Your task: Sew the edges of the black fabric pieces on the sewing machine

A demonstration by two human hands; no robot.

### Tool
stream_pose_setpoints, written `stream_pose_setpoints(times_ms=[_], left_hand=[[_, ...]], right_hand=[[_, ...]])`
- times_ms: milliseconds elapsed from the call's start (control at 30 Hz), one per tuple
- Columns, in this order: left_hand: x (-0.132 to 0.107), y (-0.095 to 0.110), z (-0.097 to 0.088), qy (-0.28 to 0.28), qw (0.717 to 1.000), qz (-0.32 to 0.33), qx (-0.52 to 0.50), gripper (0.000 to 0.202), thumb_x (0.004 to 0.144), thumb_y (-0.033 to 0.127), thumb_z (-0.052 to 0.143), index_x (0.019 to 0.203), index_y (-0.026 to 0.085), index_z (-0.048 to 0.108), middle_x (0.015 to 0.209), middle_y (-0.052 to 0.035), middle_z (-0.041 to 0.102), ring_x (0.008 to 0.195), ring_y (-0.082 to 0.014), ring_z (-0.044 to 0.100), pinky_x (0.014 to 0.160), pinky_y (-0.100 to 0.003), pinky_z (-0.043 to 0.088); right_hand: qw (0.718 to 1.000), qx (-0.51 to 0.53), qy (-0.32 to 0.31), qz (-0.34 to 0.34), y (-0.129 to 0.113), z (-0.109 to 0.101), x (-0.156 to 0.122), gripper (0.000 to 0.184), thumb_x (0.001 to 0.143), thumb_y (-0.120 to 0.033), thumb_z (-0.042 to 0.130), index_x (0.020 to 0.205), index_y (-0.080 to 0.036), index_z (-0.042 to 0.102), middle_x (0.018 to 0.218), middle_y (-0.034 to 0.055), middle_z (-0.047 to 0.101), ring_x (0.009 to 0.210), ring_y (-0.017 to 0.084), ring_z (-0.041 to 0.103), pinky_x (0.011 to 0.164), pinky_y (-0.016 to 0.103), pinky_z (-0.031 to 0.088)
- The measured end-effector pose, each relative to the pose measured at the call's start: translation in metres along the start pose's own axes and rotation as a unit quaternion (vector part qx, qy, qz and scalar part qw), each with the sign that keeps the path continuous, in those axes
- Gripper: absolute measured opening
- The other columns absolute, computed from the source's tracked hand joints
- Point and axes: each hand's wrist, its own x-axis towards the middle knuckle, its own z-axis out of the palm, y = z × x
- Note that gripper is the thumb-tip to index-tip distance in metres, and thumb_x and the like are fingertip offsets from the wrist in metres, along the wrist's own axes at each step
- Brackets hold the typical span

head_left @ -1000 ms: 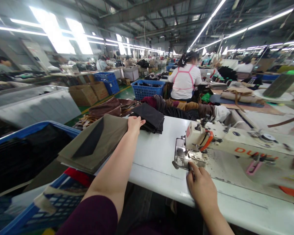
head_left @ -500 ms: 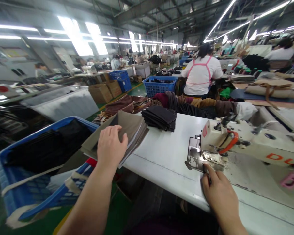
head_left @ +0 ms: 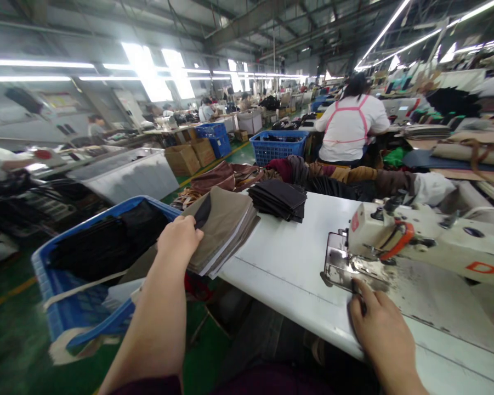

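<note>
Head view: white sewing table, smooth, with a dark ruled line along its near edge. Factory hall, tube lights overhead, bright windows far left, green floor. A co-worker in a white top with pink straps sat ahead, back to camera. Cardboard boxes and a blue crate stood beyond; a blue basket with black fabric in it was left of the table. White-bodied sewing machine at right, orange lever on the head, shiny metal plate at its left end.

Olive-brown fabric stack lay on the left end of the table, near-left part past the edge, beside the basket. Matte, flat, many layers, some whitish edges among the brown; dark pointed piece on top. Black fabric pile just behind-right of it.

Stack's long axis slanted from far right to near left; layered edge faced the machine side. Dark piece's tip pointed away from the wearer.

Left hand: fingers bent together over the stack's left side at the dark piece, thumb a little apart; couldn't tell if pinching. Right hand: fingers curled, index fingertip at the plate's near edge; couldn't tell if anything was held.
</note>
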Motion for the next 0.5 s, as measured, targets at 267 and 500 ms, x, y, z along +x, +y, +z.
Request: stream_pose_setpoints(times_ms=[267, 500], left_hand=[[0.006, -0.017, 0.012, 0.020, 0.999, 0.022, -0.014, 0.024, 0.081, 0.018, 0.056, 0.103, 0.016, 0.067, 0.111, -0.0167, 0.068, 0.103, -0.0306, 0.067, 0.088, -0.036, 0.051], [0.004, 0.000, -0.012, 0.181, 0.942, -0.001, -0.283, 0.015, 0.089, 0.030, 0.051, 0.089, 0.021, 0.062, 0.085, -0.0047, 0.066, 0.084, -0.0223, 0.064, 0.082, -0.033, 0.050]], right_hand=[[1.000, 0.003, 0.014, -0.001, -0.002, -0.003, -0.002, 0.041, 0.097, -0.031, 0.045, 0.131, -0.015, 0.062, 0.086, 0.0074, 0.060, 0.082, 0.024, 0.061, 0.079, 0.036, 0.048], [1.000, 0.009, 0.008, 0.012, 0.001, 0.000, -0.002, 0.040, 0.097, -0.030, 0.046, 0.132, -0.017, 0.063, 0.089, 0.0072, 0.062, 0.083, 0.024, 0.061, 0.079, 0.036, 0.049]])
